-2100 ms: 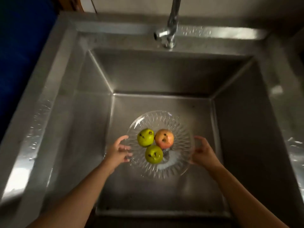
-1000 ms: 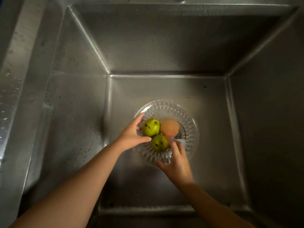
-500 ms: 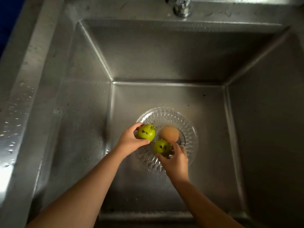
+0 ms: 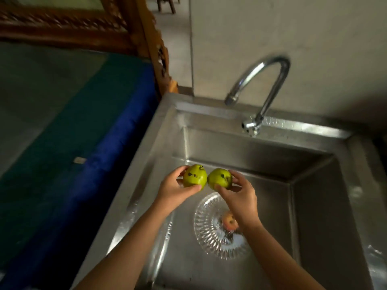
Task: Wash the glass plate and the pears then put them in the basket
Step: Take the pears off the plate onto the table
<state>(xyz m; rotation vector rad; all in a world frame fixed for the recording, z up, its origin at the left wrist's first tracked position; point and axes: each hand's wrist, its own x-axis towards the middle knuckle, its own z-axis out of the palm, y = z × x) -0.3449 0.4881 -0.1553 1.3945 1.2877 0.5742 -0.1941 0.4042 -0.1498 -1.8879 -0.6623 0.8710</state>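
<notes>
Head view, looking down into a steel sink (image 4: 314, 206). My left hand (image 4: 173, 191) is raised above the basin with its grip closed around a green pear (image 4: 193, 178); fingers wrap the far side, thumb pressed along the near lower edge. The skin of this pear carries dark blotches, and the stem end points up.

My right hand (image 4: 240, 197) holds a second green pear (image 4: 219, 178) the same way, grip closed on it, thumb under the near side and fingers over the right. This one is also marked with dark spots. The two pears sit side by side and appear to touch between the hands.

Below, the glass plate (image 4: 206, 225) rests flat on the sink floor, ribbed pattern visible, partly covered by my right wrist. One reddish-orange fruit (image 4: 229, 221) lies on the plate near its centre; blurred, so I cannot tell its kind for certain.

The faucet (image 4: 261, 84) arches over the back rim, its spout aimed down and left. I see no stream from it. A blue cloth (image 4: 83, 164) lies left of the sink.
</notes>
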